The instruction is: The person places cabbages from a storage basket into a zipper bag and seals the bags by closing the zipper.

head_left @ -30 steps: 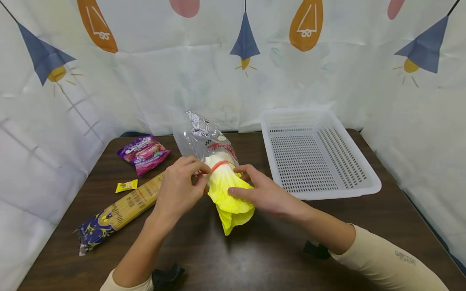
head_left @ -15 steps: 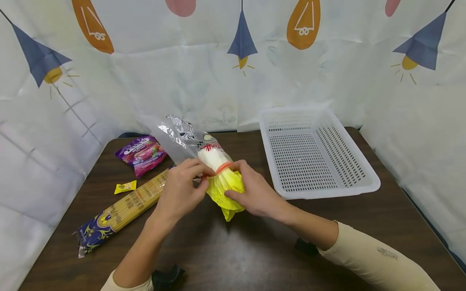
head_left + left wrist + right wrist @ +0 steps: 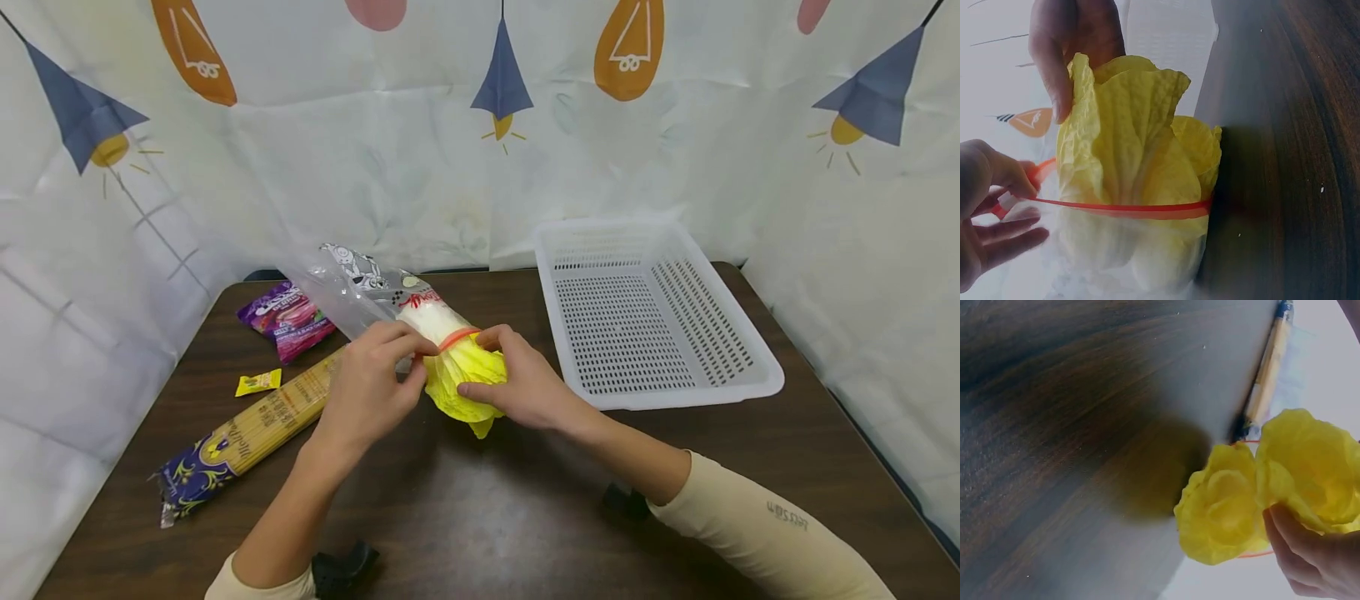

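Observation:
Two heads of napa cabbage (image 3: 465, 383) with yellow leaf tops stand partly in a clear zip bag (image 3: 337, 287), their leaves sticking out of its mouth. A red zip strip (image 3: 1122, 209) runs round the mouth, across the cabbages. My left hand (image 3: 375, 371) pinches the red strip at its left end, beside a small white piece, as the left wrist view shows. My right hand (image 3: 528, 379) holds the leafy end from the right, its fingertips (image 3: 1272, 519) on the leaves of one head. The bag's far end points up and left over the table.
A white perforated basket (image 3: 765, 379) stands at the back right. On the left lie a purple snack bag (image 3: 288, 321), a small yellow packet (image 3: 258, 382) and a long pack of noodles (image 3: 255, 433). The dark table (image 3: 480, 525) backs onto a patterned curtain (image 3: 442, 167).
The bag's far end has swung left and now overlaps the purple snack bag. The leafy end has drawn up and away from me. My right hand has shifted slightly left.

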Tool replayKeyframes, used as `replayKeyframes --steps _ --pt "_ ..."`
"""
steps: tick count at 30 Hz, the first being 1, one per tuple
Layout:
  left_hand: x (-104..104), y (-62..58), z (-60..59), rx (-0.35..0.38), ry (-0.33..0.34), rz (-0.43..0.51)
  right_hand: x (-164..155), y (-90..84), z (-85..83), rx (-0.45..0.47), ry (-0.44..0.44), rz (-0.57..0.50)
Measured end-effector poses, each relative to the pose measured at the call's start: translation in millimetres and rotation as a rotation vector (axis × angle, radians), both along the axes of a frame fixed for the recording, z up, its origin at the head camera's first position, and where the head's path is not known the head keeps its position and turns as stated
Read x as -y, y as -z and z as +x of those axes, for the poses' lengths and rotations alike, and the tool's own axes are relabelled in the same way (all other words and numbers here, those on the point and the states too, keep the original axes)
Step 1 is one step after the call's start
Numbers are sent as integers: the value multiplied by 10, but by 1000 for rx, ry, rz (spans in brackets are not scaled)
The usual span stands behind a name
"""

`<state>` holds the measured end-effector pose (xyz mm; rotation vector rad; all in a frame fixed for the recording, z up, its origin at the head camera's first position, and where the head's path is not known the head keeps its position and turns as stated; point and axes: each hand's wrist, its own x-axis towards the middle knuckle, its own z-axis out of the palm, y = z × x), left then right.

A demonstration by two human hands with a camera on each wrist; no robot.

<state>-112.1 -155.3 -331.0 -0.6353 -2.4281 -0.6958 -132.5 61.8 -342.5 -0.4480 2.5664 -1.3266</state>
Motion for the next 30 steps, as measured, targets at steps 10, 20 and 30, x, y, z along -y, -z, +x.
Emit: replayKeyframes --steps 10,20,30 --pt "-5 -14 11 -67 -53 15 -41 -21 58 -32 -70 -79" --pt "3 -23 13 -97 -27 149 -216 9 79 -2 -62 -214" --pt "25 -98 -2 -118 -50 239 -333 -40 20 -42 -21 -140"
